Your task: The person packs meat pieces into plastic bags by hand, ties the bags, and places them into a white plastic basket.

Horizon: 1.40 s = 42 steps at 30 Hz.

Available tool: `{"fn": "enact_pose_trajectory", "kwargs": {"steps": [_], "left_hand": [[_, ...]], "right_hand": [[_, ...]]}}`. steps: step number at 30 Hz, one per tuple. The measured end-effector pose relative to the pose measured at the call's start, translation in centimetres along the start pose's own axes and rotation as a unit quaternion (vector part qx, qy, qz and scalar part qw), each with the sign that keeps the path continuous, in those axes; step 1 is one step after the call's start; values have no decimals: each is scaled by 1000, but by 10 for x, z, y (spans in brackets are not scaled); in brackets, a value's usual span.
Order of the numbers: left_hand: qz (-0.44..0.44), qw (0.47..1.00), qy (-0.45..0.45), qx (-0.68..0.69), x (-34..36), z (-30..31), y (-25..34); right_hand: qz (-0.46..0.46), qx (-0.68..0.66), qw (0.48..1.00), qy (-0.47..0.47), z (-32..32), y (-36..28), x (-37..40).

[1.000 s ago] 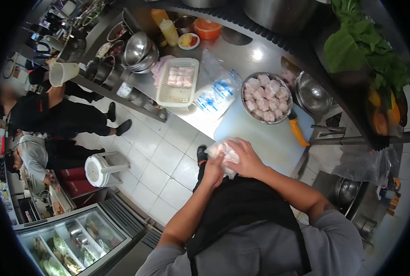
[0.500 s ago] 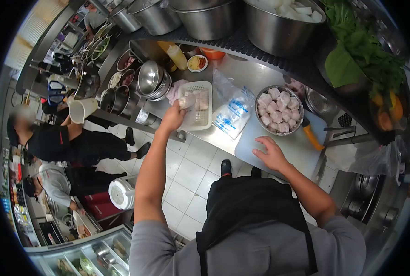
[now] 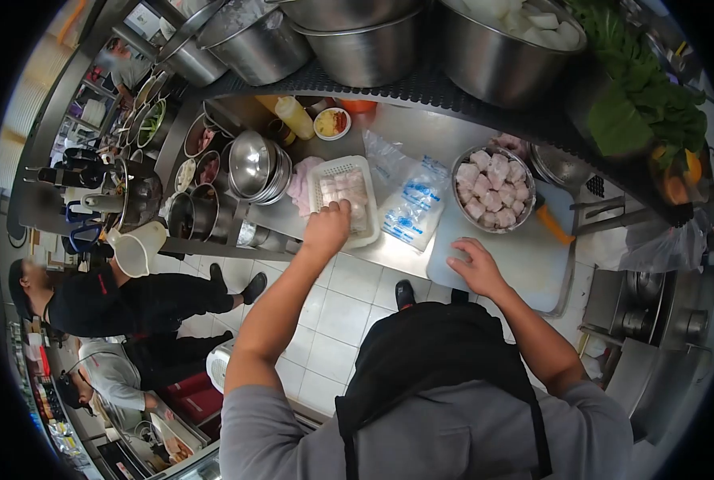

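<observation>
Left grip: fingers bent, gap narrow, at the translucent-wrapped pale pink packets. Whether one is pinched or only pressed cannot be told; the knuckles hide the tips. Downward reach probably suits the white rectangular lattice plastic basket, whose walls would get in the way of a side approach. Packets lie side by side just under and beyond this grip, inside the basket; close rows presumably save room and limit shifting.

Right grip: wide, fingers loosely curled, holding nothing, over the near part of the pale flat cutting board. Judged at ease, clear of the basket.

Between the grips, slightly beyond: clear plastic bag with blue print, flat on the stainless-steel bench, likely within reach of either grip.

Beyond the right grip: round steel bowl of pale pink chunks; its raised wall contains the heap. Right of that grip, beside the bowl: yellow knife handle, angled toward the person, presumably for easy pickup. Left of the left grip: crumpled pink cloth, by the basket.
</observation>
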State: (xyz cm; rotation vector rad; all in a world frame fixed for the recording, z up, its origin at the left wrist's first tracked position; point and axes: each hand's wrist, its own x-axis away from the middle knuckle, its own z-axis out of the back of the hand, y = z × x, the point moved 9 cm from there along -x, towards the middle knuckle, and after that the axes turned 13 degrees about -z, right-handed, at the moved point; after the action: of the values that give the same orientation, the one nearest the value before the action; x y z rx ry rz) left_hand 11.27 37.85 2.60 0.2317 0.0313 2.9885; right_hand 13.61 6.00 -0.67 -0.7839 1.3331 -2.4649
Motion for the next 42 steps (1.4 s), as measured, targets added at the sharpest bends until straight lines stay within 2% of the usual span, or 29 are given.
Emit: {"fn": "enact_pose_trajectory", "kwargs": {"steps": [2,5,8,11,14,16,19,22,27,30,34,37,42], "left_hand": [[-4,997,42,-62,5,1,12],[-17,998,2,-52,3,-40,4],[-50,993,-61,86,5,-46,0],[-65,985,69,146,13,-17,-18],[-4,981,74,177,16,-25,-50],[-8,983,69,171,16,-37,-63],[9,990,47,136,22,-44,-66],[-11,988,54,145,25,-51,-65],[-38,981,137,133,39,-39,-62],[-7,996,59,66,39,-37,-58],[5,999,36,34,31,-42,-55],[5,999,11,45,29,-41,-58],[19,992,-83,98,27,-45,-58]], "right_hand": [[5,-3,1000,3,-8,-8,-2],[22,13,1000,-11,-28,-20,-10],[40,13,999,-10,-41,-37,-16],[102,68,992,-6,-61,-68,-36],[176,90,980,-26,-100,-111,-74],[240,155,958,-18,-134,-143,-102],[265,264,928,7,-170,-179,-133],[193,451,868,-84,-201,-163,-159],[229,469,848,-89,-207,-153,-171],[240,488,834,-91,-205,-150,-170],[234,526,813,-90,-207,-147,-168],[219,465,856,-57,-199,-146,-165],[286,417,858,-87,-193,-147,-154]]}}
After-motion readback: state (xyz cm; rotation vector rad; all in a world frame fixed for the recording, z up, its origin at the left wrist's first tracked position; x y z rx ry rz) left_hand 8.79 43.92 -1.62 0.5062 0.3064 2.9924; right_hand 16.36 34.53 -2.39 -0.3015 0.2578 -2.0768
